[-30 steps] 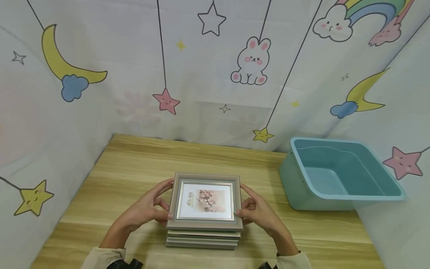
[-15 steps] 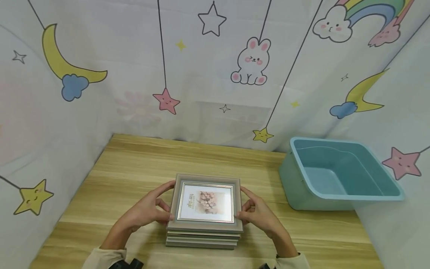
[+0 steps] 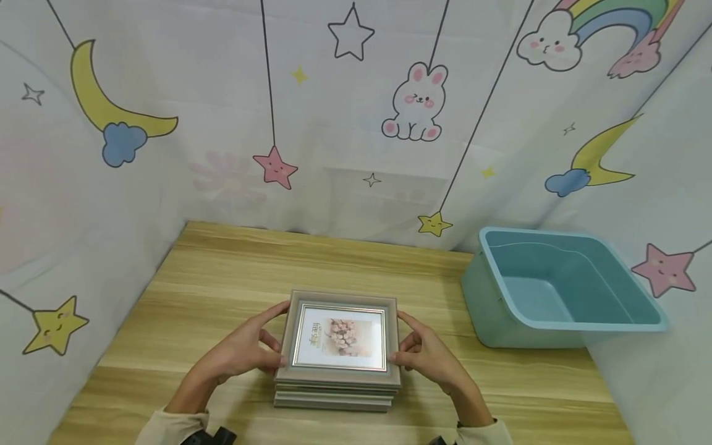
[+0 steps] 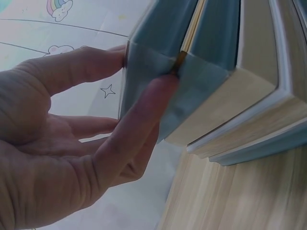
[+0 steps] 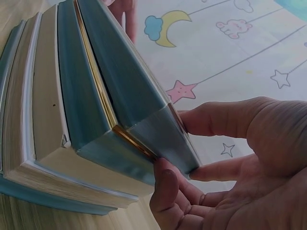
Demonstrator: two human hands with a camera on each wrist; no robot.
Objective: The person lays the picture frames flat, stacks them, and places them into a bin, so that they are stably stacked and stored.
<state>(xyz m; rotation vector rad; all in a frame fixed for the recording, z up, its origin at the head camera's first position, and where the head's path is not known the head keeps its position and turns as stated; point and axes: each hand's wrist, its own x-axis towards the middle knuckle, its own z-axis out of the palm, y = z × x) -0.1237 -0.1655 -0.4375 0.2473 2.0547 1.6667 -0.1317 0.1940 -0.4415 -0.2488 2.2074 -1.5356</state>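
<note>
A grey-beige picture frame [image 3: 339, 373] with a flower print lies face up on top of a stack of frames [image 3: 334, 402], roughly lined up with it. At its left edge, my left hand [image 3: 245, 346] grips the frame between thumb and fingers. My right hand [image 3: 428, 355] holds the opposite edge in a similar way, thumb near the front corner. The left wrist view shows fingertips of the left hand [image 4: 91, 134] against the side of the blue-grey frame [image 4: 148, 67]. In the right wrist view the right hand [image 5: 240, 158] touches the frame's side [image 5: 163, 134] near a gold-edged seam.
A light blue plastic bin [image 3: 489, 321] stands at the table's back right, with nothing seen inside. The wooden table [image 3: 233, 266] reaches back to a white cloth [image 3: 334, 123] printed with stars, moons and a rabbit.
The top frame has come down slightly onto the stack and shifted a little toward me, with both hands moving along. The bin has not moved.
</note>
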